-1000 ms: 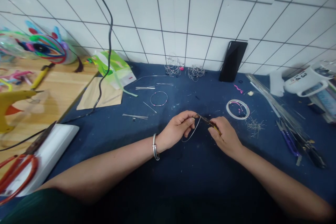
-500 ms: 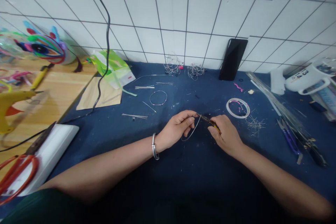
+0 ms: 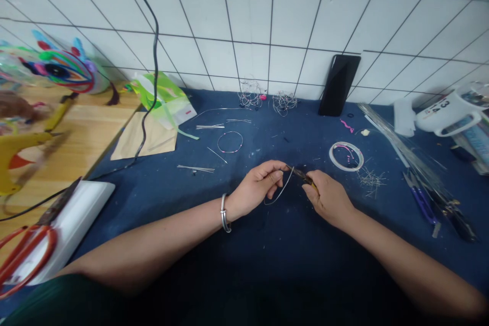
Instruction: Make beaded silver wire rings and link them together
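Ring point(image 3: 230, 152), pink-dotted and apparently complete, lies on the desk point(image 3: 171, 186). At its five o'clock the left hand point(image 3: 256, 189) pinches a thin, silvery wire point(image 3: 284, 186), curving toward seven o'clock, seemingly part-shaped, its closure unclear; pliers point(image 3: 304, 177) meet its top, gripped by the right hand point(image 3: 329, 197).

Dim, cool light leaves the white square-tiled wall point(image 3: 214, 15) palest, while the dark blue tabletop point(image 3: 267, 155) sinks nearly to black in the foreground (the dark metal pliers with yellow grips point(image 3: 303, 177) barely stand out). Towards the edges the wide view stretches and softens, smearing the orange-handled scissors point(image 3: 23, 247) at left and the white handled mug point(image 3: 430, 119) at right.
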{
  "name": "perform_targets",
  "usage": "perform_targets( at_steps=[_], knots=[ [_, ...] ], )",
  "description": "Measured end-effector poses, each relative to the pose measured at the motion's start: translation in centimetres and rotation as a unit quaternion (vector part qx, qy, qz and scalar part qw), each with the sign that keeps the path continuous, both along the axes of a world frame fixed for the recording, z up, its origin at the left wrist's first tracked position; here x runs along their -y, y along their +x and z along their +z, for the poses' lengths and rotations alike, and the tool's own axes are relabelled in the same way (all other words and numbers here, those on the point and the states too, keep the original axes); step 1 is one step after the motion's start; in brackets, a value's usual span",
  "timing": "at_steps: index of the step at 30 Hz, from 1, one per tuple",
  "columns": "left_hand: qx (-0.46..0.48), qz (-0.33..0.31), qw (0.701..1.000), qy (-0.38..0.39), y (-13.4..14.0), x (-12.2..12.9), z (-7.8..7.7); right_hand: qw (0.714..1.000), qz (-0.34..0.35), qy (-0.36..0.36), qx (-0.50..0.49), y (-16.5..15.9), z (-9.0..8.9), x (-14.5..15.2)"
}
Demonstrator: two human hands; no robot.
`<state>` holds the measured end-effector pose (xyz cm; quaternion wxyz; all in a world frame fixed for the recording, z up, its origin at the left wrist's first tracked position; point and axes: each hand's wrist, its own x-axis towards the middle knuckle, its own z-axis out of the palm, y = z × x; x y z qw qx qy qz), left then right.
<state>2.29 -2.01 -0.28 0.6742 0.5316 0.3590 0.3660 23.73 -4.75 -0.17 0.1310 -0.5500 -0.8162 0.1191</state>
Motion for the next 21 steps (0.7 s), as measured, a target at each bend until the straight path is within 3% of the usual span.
perform_targets(
  at_steps=[5,11,21],
  knots=[
    [0.009,-0.005,1.000,-0.016,0.0,0.0,0.2,0.999,0.009,0.031,0.019,0.0,0.3,-0.1],
    [0.022,-0.012,0.998,-0.058,0.0,0.2,1.0,0.985,0.009,0.121,0.124,0.2,0.0,-0.2],
    [0.086,-0.008,0.972,-0.218,-0.2,1.2,3.1,0.935,0.055,0.237,0.260,0.4,0.2,-0.4]
  ],
)
